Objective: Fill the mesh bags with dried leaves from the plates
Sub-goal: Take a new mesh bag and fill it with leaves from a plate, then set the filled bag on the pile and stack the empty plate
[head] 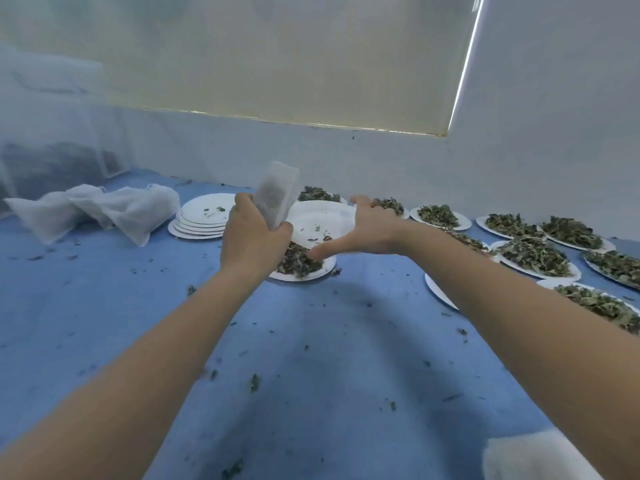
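The left hand has its fingers wrapped round a small mesh bag that stands up over a plate of leaves, and it looks partly full, though the blur makes that hard to tell. The right hand holds a nearly empty plate tipped beside the bag — fingers spread under it, thumb on its near rim. A stack of emptied plates sits near spare bags, but many full plates wait on the blue surface — lots left.

Bare blue cloth lies open between the stacked plates and the leaf-filled plates.
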